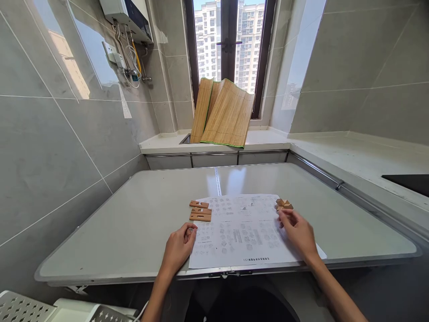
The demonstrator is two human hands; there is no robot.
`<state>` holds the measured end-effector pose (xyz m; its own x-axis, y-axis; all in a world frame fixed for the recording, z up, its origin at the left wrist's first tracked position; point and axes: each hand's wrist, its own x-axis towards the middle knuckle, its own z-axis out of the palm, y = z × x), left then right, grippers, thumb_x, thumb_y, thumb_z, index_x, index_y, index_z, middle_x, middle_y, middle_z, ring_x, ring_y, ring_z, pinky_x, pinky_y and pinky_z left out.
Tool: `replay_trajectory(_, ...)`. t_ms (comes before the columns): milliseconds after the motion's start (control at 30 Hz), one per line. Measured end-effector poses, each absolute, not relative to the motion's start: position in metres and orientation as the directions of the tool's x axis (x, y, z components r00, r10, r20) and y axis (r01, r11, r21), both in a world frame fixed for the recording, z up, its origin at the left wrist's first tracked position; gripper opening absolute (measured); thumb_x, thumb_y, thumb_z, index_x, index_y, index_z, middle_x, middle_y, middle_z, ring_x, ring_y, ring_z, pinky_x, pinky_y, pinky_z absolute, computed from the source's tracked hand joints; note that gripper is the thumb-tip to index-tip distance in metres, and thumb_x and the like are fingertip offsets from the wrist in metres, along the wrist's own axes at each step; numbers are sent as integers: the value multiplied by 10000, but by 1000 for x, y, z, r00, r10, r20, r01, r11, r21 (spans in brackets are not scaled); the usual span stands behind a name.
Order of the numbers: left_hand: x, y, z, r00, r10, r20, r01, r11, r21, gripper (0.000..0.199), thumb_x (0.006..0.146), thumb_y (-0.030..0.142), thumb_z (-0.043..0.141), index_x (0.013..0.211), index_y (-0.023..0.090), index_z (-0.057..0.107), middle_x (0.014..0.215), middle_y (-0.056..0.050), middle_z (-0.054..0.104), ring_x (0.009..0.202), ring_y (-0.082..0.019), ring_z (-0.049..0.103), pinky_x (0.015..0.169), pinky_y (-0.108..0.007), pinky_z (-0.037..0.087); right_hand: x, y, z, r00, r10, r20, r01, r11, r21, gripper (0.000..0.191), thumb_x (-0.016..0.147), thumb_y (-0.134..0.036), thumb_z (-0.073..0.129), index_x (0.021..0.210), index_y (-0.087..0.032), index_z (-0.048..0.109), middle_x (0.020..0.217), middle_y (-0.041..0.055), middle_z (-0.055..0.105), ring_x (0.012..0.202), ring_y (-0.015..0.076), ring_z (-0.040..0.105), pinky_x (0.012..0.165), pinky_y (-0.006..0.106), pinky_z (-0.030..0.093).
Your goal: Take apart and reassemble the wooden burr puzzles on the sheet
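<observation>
A large white printed sheet [234,255] lies on the folding table, covered in small line drawings, with a heading along its near edge. My left hand [179,246] is closed, its curled fingertips pinching the sheet's left edge. On the right, my right hand [298,230] has thumb and forefinger together at the sheet's right side; the exact contact is partly hidden. Just beyond those fingertips sits a cluster of interlocked wooden puzzle pieces [284,204]. Several notched wooden strips [200,218] lie in a stack of rows at the sheet's upper left, ahead of my left hand.
The pale folding table [117,232] has a centre seam and a metal latch [225,275] on its near edge. Behind it, a bamboo mat [228,116] leans upright on the white counter [335,147] before a window. White perforated baskets [27,306] stand below left.
</observation>
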<state>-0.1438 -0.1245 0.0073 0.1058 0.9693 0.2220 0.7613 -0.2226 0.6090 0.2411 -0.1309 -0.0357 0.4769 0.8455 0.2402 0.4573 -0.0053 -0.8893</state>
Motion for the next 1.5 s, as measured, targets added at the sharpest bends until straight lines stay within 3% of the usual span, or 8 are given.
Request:
replay_trajectory(133, -143, -126, 8, 98, 972, 214, 764, -211, 610, 307, 928, 467, 454, 962, 247, 665, 618, 39, 518, 579, -171, 511, 579, -248, 380, 278, -111, -34, 578, 730, 364, 676, -179, -715, 513, 864, -617, 528, 1096, -175, 647, 991, 131, 712, 766, 260, 664, 710, 372, 483)
replay_trajectory(233, -143, -125, 7, 92, 974, 205, 758, -203, 620, 302, 931, 468, 458, 964, 247, 662, 627, 41, 520, 584, -169, 511, 585, -250, 381, 290, -101, -34, 568, 760, 316, 735, -297, -609, 490, 871, -581, 515, 1120, -188, 669, 1091, 151, 682, 829, 276, 667, 715, 385, 481)
replay_trajectory(467, -144, -125, 7, 107, 975, 196, 759, -207, 618, 308, 950, 471, 445, 982, 236, 642, 634, 40, 500, 595, -170, 502, 601, -258, 376, 285, -99, -30, 485, 834, 263, 749, -241, -617, 403, 896, -537, 516, 1045, -220, 715, 1018, 112, 759, 875, 294, 689, 707, 363, 470)
replay_trajectory(733, -116, -147, 24, 238, 924, 298, 638, -380, 670, 272, 999, 442, 466, 1078, 238, 627, 691, 32, 500, 630, -164, 482, 679, -282, 429, 216, -152, 20, 97, 988, 118, 295, 85, -952, 531, 891, -643, 594, 1150, -184, 658, 806, 63, 693, 711, 212, 616, 558, 283, 437)
replay_trajectory(833, -86, -160, 38, 345, 898, 272, 491, -420, 764, 386, 922, 392, 634, 1280, 270, 557, 1054, -38, 652, 850, -188, 593, 784, -304, 491, 185, -175, 43, -46, 994, 103, 245, 111, -963, 487, 908, -627, 600, 1142, -202, 651, 776, 31, 681, 604, 158, 533, 554, 280, 432)
replay_trajectory(967, -56, -172, 59, 440, 865, 240, 342, -408, 846, 746, 787, 312, 788, 1449, 289, 445, 1385, -80, 582, 1194, -258, 567, 1027, -382, 464, 159, -198, 61, -137, 987, 80, 204, 107, -973, 443, 920, -607, 612, 1132, -219, 641, 773, 9, 670, 585, 130, 495, 554, 261, 417)
replay_trajectory(1133, -54, -179, 74, 488, 837, 249, 247, -406, 880, 463, 777, 276, 756, 1223, 250, 635, 1217, -43, 692, 1130, -261, 630, 1031, -371, 475, 147, -214, 65, -214, 976, 38, 52, 50, -997, 460, 932, -628, 590, 1136, -217, 621, 801, 10, 653, 625, 134, 511, 564, 255, 440)
replay_trajectory(1500, -56, -185, 81, 556, 778, 292, 232, -483, 844, 535, 618, 251, 797, 1147, 271, 723, 1124, -8, 765, 1061, -264, 691, 1021, -344, 488, 150, -213, 53, -641, 768, -3, -204, -175, -963, 424, 921, -538, 672, 1047, -134, 697, 795, 39, 670, 516, 76, 508, 559, 239, 393)
